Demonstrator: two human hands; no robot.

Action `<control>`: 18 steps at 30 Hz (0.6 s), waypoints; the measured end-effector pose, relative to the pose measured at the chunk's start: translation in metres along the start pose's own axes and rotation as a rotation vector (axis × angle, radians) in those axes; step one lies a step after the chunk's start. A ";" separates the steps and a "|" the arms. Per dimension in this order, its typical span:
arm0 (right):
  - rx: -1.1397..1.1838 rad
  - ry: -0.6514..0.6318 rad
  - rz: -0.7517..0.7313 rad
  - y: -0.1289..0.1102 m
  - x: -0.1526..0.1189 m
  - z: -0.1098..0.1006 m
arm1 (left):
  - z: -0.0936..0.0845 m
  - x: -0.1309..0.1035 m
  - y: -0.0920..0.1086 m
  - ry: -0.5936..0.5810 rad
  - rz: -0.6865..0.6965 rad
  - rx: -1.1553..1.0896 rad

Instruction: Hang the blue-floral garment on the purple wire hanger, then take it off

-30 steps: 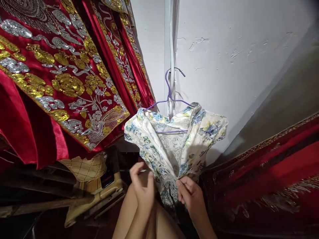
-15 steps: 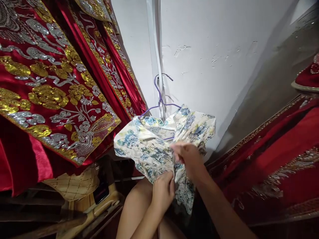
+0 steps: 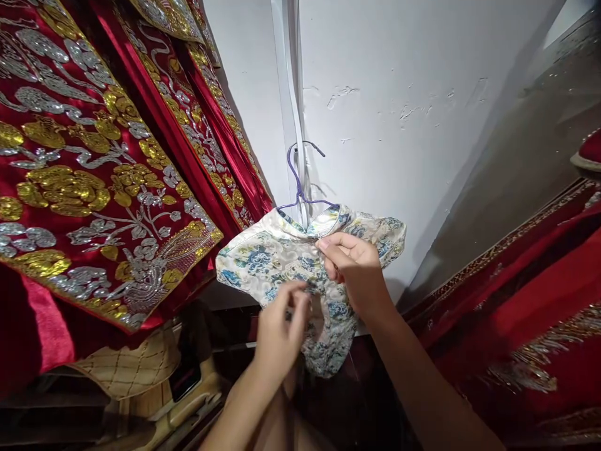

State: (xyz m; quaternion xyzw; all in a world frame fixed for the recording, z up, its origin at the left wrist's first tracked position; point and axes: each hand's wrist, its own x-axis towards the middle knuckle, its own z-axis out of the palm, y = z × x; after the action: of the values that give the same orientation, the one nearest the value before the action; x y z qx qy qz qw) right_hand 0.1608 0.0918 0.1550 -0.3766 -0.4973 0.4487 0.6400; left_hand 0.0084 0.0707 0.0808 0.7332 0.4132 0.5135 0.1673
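Observation:
A white blouse (image 3: 263,257) with blue and yellow flowers hangs on a purple wire hanger (image 3: 299,195) against the wall. Just below the collar, my right hand (image 3: 354,266) pinches the blouse's front edge between thumb and forefinger, the other fingers curled. My left hand (image 3: 284,322) hovers in front of the blouse's chest, lower and to the left. Its fingers are bent with a gap between thumb and forefinger, and nothing shows in them. The lower part of the blouse hangs in gathered folds.
Red garments with gold and silver sequins (image 3: 70,188) hang at the left. More red beaded clothing (image 3: 530,300) is on the right. Below left stands a wooden chair (image 3: 192,401) with a quilted beige bag (image 3: 131,366) and a dark phone (image 3: 185,379).
My left hand has let go of the lower front edge and moved up and left. My right hand has risen to the collar and closed on the cloth there. The neckline has drawn together.

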 end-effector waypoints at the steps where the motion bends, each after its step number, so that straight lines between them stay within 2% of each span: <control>1: -0.006 -0.009 -0.005 -0.002 -0.001 0.000 | -0.009 0.017 0.008 0.124 0.063 0.021; 3: -0.019 -0.031 -0.019 -0.008 -0.001 0.002 | -0.022 0.049 0.023 0.168 0.177 0.090; 5: -0.026 -0.043 -0.042 -0.010 0.001 0.004 | -0.028 0.073 0.033 0.111 0.265 0.155; 8: -0.028 -0.054 -0.070 0.002 0.010 0.006 | -0.027 0.089 0.041 0.097 0.364 0.225; 10: -0.062 -0.054 -0.046 0.019 0.015 0.005 | -0.028 0.091 0.039 0.214 0.380 0.253; 12: -0.136 -0.046 0.006 0.036 0.015 0.001 | -0.038 0.091 0.030 0.400 0.308 0.211; 14: -0.213 -0.067 0.030 0.048 0.009 -0.005 | -0.056 0.093 0.012 0.594 0.166 0.053; 16: -0.263 -0.111 0.038 0.054 -0.003 -0.010 | -0.077 0.096 -0.013 0.778 -0.031 -0.234; 18: -0.289 -0.164 0.071 0.055 -0.016 -0.013 | -0.094 0.097 -0.039 0.917 -0.298 -0.609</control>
State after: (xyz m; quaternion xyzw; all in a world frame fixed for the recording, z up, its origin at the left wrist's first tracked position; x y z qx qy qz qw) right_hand 0.1609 0.0935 0.0967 -0.4440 -0.5938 0.4239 0.5202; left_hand -0.0799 0.1527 0.1529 0.2879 0.3760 0.8460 0.2451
